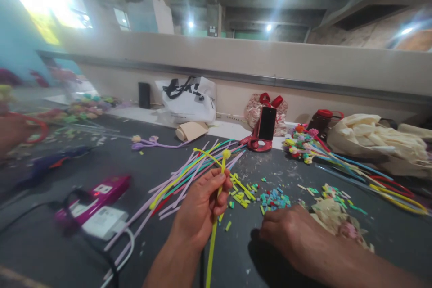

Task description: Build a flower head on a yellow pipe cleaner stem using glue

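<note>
Our left hand (199,204) pinches yellow stem (212,245), ball (226,154) attached; right hand (292,234) by bits (275,199), grip we cannot tell. Far-right flowers (301,146) look finished; sticks (184,180) look unused.

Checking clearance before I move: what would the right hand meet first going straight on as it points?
Probably the loose yellow-green pieces, short of the left hand; how high the right hand sits is unclear, so it might pass above them.

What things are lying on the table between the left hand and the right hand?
In the head view, small yellow-green pieces lie nearer the left hand, and small blue and teal pieces lie nearer the right hand.
</note>
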{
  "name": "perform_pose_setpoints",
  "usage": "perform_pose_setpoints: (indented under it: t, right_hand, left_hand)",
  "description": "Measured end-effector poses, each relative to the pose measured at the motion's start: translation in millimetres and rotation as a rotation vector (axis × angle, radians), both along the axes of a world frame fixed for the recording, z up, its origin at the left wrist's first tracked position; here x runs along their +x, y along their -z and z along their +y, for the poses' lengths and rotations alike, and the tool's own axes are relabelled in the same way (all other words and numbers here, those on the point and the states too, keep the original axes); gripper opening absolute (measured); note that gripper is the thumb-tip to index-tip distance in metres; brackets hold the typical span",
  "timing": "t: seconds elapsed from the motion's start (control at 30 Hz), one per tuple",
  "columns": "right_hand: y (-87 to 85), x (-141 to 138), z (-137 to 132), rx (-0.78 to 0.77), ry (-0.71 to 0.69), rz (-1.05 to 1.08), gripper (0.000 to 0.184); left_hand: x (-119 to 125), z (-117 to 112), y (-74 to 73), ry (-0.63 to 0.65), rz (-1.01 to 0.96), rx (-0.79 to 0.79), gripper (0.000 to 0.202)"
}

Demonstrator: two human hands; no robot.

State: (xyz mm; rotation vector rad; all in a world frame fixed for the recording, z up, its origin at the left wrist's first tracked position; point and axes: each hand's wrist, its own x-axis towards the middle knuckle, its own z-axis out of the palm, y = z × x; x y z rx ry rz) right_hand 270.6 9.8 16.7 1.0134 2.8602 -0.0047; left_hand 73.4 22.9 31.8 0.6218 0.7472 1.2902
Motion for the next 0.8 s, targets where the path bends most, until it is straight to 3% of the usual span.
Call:
perform_pose_setpoints:
  t: [0.1, 0.3, 0.5, 0.8]
  right_hand:
    - [-6.9, -14.4, 7.2, -0.103, 0.039, 0.084, 0.027]
    - [-10.4, -20.3, 39.6, -0.048, 0.200, 0.144, 0.017]
    - [-0.2, -38.7, 55.4, -0.042, 0.115, 0.175, 0.025]
    - [20.3, -58.5, 63.8, -0.130, 0.081, 0.233, 0.017]
  left_hand:
    - [-0.9, -0.2, 0.7, -0.006, 0.004, -0.002, 0.005]
    - [-3.2, 2.2, 5.2, -0.018, 0.007, -0.016, 0.006]
    - [-2.0, 3.0, 8.0, -0.006, 0.010, 0.004, 0.007]
    - [0.3, 5.5, 10.3, 0.005, 0.025, 0.011, 0.006]
